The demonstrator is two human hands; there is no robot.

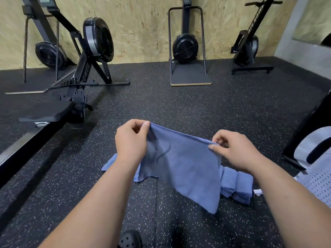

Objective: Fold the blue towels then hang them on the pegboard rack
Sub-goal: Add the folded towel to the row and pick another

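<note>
Towel (184,163), blue and limp, hangs above the floor (179,108), its top corners pinched by the left hand (131,140) and right hand (234,149). Probably light and clingy; grip corners, not middle. Folded towels (236,185) sit beside it.

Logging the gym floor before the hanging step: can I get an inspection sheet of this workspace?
Surface: black speckled rubber floor.
Job's things: blue towel held up by its top corners; folded towels stacked on the floor at right; loose towel lying unfolded at left.
Clutter: white perforated panel at the right edge.
Grippers: left hand and right hand each pinch a top corner.
Cables: nothing seen.
Surroundings: rowing machines against a plywood wall.
</note>
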